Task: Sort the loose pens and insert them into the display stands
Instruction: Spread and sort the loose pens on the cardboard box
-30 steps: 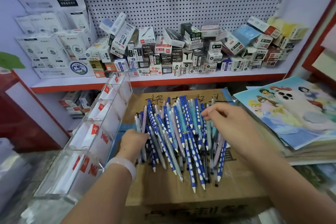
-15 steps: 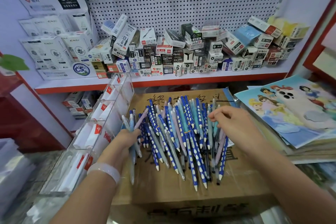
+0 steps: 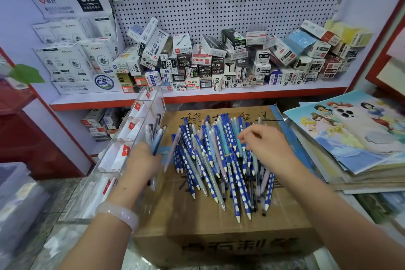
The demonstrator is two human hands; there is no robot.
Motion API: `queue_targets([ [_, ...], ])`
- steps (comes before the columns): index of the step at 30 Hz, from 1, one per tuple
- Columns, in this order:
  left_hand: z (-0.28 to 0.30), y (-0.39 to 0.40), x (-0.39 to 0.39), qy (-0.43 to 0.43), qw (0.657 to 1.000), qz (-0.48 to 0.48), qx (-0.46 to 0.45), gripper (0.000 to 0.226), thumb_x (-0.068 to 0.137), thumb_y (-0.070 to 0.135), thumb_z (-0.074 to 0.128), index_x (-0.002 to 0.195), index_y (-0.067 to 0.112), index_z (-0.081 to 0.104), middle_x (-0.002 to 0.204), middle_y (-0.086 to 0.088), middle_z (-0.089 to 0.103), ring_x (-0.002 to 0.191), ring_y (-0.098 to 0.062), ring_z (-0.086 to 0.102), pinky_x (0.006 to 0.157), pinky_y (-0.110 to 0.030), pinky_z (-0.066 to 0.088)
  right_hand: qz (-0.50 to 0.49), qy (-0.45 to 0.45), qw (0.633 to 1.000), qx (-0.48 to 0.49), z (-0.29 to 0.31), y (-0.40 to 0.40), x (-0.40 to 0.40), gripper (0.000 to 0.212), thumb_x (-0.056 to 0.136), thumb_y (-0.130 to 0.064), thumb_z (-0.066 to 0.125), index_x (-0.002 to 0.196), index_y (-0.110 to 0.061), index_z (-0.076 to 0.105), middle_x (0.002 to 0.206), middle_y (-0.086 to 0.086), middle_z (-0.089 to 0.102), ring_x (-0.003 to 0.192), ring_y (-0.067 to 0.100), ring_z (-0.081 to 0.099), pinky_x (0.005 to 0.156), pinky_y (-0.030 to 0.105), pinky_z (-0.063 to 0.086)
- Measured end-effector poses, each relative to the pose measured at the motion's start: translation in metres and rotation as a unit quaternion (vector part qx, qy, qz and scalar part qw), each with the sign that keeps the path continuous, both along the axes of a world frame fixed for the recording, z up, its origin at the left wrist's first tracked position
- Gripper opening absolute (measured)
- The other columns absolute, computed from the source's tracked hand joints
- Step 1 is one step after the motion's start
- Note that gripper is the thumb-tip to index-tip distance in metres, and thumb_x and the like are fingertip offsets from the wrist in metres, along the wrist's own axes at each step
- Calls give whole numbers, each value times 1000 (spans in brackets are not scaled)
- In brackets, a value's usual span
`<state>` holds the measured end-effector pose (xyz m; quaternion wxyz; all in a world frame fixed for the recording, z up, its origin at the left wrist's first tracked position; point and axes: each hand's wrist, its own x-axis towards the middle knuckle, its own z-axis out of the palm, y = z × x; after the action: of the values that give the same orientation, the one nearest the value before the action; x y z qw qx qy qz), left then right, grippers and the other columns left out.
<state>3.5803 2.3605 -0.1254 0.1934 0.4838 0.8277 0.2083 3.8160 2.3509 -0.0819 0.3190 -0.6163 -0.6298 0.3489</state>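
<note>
We see a matt brown cardboard box (image 3: 219, 237), glossy plastic pens (image 3: 219, 160), a clear smooth acrylic display stand (image 3: 122, 160), and a perforated metal pegboard (image 3: 241, 11).

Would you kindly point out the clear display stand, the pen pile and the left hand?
clear display stand (image 3: 153, 103), head view, far rim.
pen pile (image 3: 210, 160), head view, middle.
left hand (image 3: 142, 160), head view, back of hand.

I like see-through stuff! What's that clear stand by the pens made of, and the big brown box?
The display stand looks like clear glossy acrylic: you see its white cards through the walls. The box under the pens looks like matte brown cardboard, with printed lettering.
</note>
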Motion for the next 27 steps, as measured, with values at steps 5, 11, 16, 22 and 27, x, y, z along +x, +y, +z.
queue_targets([
  [5,-4,4,-2,-104,994,7,43,20,91,17,53,81,0,48,71,-12,47,59,-20,44,52,-28,34,16,-5,1000,3,-1,-7,-9,23,95,-18,42,85,-25,61,92,-2,67,90,32,63,83,43,51],
  [11,12,8,33,-636,769,-5,59,9,93,3,47,85,2,50,63,-8,49,43,-14,53,41,-19,47,18,84,995,-58,-11,4,-14,26,97,-16,40,85,-24,62,92,-1,66,74,11,58,67,22,48],
  [16,7,20,62,-683,726,-70,32,14,92,1,46,92,1,60,61,-6,59,49,-14,59,45,-21,51,-10,181,970,-162,-25,25,-12,19,97,-18,43,97,-19,63,93,2,67,83,13,62,80,26,52],
  [22,-3,26,92,-649,742,-155,-64,11,85,4,55,95,3,59,68,-8,63,52,-15,58,46,-22,52,-32,302,933,-190,-38,37,10,23,97,-35,47,101,-19,63,103,4,69,98,17,65,93,33,51],
  [27,0,13,125,-613,753,-199,-137,6,80,9,61,84,5,58,66,-8,63,48,-14,56,46,-22,51,-68,261,953,-139,-47,33,31,43,92,-42,53,99,-1,63,95,14,71,80,24,68,86,38,54],
])
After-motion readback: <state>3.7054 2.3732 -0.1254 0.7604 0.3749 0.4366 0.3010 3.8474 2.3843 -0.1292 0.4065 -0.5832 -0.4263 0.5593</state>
